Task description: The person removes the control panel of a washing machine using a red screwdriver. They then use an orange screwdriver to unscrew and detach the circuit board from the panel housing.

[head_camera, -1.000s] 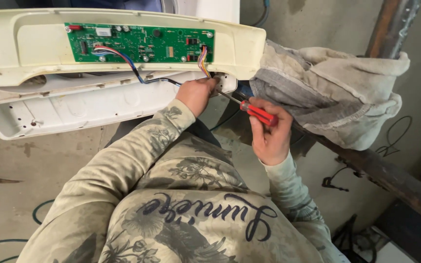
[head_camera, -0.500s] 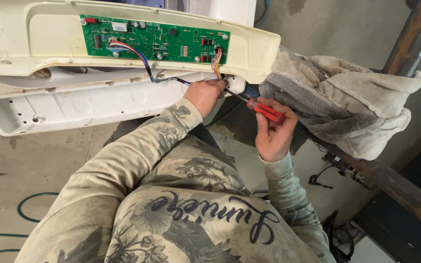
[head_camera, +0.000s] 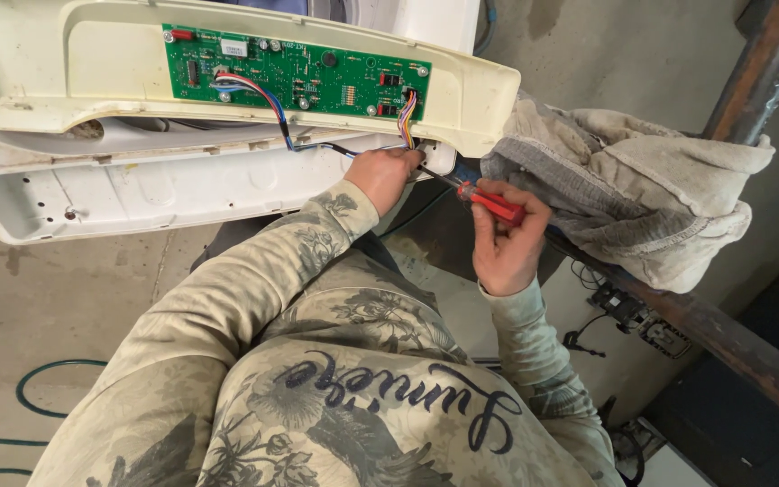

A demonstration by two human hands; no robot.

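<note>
Tight quarters up there: the cream appliance panel [head_camera: 489,99] overhangs the spot where the left hand [head_camera: 382,176] presses in, and the wire bundle [head_camera: 406,113] dropping off the green circuit board [head_camera: 295,72] hangs right across the way in from above. To the right, the grey cloth [head_camera: 642,189] heaped on the rusty metal beam [head_camera: 723,338] crowds the right hand [head_camera: 505,239] and its red-handled screwdriver [head_camera: 489,200]. That leaves only a narrow dark gap between panel edge and cloth, while the concrete floor [head_camera: 56,307] lower left lies open apart from a green hose [head_camera: 42,374].
</note>
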